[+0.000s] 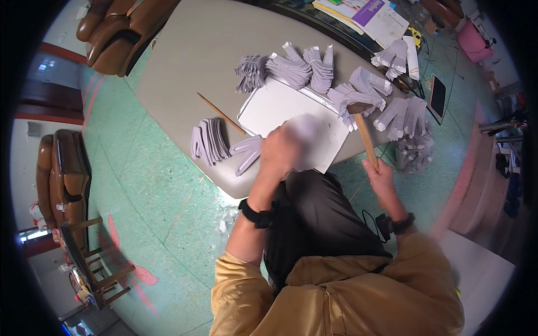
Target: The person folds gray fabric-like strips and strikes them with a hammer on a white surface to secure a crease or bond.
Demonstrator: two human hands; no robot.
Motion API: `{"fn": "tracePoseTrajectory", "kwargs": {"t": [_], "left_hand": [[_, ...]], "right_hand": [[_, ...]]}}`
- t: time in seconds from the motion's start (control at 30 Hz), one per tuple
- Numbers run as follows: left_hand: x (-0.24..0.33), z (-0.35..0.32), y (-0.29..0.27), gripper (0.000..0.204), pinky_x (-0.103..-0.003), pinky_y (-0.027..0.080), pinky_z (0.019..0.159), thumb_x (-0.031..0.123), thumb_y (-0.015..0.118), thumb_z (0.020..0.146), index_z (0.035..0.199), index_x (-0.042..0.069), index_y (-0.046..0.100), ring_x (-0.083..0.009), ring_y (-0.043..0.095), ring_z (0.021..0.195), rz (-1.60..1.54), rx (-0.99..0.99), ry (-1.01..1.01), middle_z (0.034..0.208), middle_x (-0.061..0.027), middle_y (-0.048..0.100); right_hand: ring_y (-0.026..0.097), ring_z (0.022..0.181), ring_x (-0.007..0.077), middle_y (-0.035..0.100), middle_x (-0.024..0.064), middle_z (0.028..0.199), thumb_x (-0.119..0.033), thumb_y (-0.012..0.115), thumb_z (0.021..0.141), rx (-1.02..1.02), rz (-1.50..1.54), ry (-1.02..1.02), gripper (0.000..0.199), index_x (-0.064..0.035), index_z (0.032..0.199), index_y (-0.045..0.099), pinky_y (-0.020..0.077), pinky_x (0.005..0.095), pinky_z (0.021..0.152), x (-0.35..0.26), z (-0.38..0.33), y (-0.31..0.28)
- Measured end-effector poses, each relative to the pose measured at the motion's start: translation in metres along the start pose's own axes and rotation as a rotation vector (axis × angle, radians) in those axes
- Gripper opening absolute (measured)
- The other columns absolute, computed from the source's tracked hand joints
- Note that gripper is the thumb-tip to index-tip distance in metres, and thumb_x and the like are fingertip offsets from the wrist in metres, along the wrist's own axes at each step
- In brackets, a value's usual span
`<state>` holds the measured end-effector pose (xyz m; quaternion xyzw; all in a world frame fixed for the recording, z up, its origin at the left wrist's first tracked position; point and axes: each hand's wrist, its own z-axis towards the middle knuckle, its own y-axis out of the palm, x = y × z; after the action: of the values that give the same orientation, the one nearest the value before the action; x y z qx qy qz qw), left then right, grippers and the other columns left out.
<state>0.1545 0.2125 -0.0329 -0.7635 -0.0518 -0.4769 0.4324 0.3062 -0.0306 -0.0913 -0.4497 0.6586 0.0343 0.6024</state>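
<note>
My left hand [282, 147] is over a white board [269, 106] on the table, its fingers smeared by motion. A pale lavender piece [305, 127] at those fingers is blurred along with the hand, so it appears held; its outline cannot be made out. My right hand [379, 172] is closed round the lower end of the wooden handle of a hammer [365, 137]. The hammer's dark head rests over or just above lavender pieces [342, 99] at the board's right edge. Beside my left wrist lie a V-shaped lavender piece [245, 155] and a row of nested ones [210, 141].
Several stacks of lavender V-shaped pieces [291, 70] line the board's far side. A thin wooden stick [220, 113] lies left of it. Papers [367, 21] are at the far right, a phone [437, 99] at the right. Brown armchairs [120, 36] stand on the green floor [151, 185].
</note>
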Motion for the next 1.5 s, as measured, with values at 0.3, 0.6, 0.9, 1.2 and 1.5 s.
{"fn": "tracePoseTrajectory", "kwargs": {"t": [0.3, 0.6, 0.9, 1.2, 1.5], "left_hand": [[-0.039, -0.045, -0.013, 0.035, -0.051, 0.037, 0.089, 0.028, 0.052, 0.077, 0.103, 0.006, 0.058, -0.0335, 0.055, 0.097, 0.494, -0.223, 0.068, 0.095, -0.0190, 0.060], [-0.123, -0.061, -0.030, 0.026, -0.043, 0.044, 0.070, 0.004, 0.059, 0.067, 0.093, 0.006, 0.058, -0.0309, 0.055, 0.085, 0.535, 0.284, 0.075, 0.090, -0.0125, 0.059], [-0.109, -0.064, -0.044, 0.014, -0.037, 0.048, 0.065, 0.005, 0.062, 0.072, 0.086, 0.003, 0.063, -0.0293, 0.059, 0.073, 0.441, 0.496, 0.146, 0.077, -0.0117, 0.062], [-0.041, 0.003, 0.017, 0.012, -0.040, 0.047, 0.067, 0.007, 0.059, 0.074, 0.085, 0.001, 0.059, -0.0306, 0.053, 0.082, 0.443, 0.497, 0.302, 0.085, -0.0143, 0.057], [-0.038, 0.011, 0.044, 0.023, -0.041, 0.041, 0.084, 0.007, 0.056, 0.078, 0.100, 0.001, 0.057, -0.0314, 0.052, 0.101, 0.384, 0.480, 0.318, 0.108, -0.0144, 0.057]], "right_hand": [[0.037, 0.051, 0.0110, 0.043, 0.0064, 0.054, -0.029, 0.062, 0.085, -0.031, -0.042, 0.025, 0.036, 0.0013, 0.072, 0.049, 0.0352, 0.0304, 0.047, -0.009, -0.003, 0.006], [0.037, 0.051, 0.0109, 0.044, 0.0064, 0.054, -0.029, 0.062, 0.085, -0.062, -0.069, 0.010, 0.034, 0.0011, 0.072, 0.050, 0.0352, 0.0303, 0.047, -0.011, -0.001, 0.015], [0.038, 0.051, 0.0106, 0.045, 0.0055, 0.054, -0.028, 0.062, 0.085, -0.092, -0.089, -0.019, 0.033, 0.0011, 0.074, 0.052, 0.0363, 0.0297, 0.048, -0.023, -0.003, 0.018], [0.041, 0.052, 0.0121, 0.047, 0.0075, 0.056, -0.031, 0.061, 0.085, -0.169, -0.066, 0.023, 0.034, 0.0022, 0.079, 0.053, 0.0381, 0.0312, 0.049, -0.034, 0.010, 0.030], [0.048, 0.051, 0.0227, 0.052, 0.0145, 0.058, -0.036, 0.058, 0.086, -0.186, -0.110, 0.052, 0.040, 0.0020, 0.079, 0.053, 0.0404, 0.0358, 0.052, -0.032, 0.024, 0.028]]}}
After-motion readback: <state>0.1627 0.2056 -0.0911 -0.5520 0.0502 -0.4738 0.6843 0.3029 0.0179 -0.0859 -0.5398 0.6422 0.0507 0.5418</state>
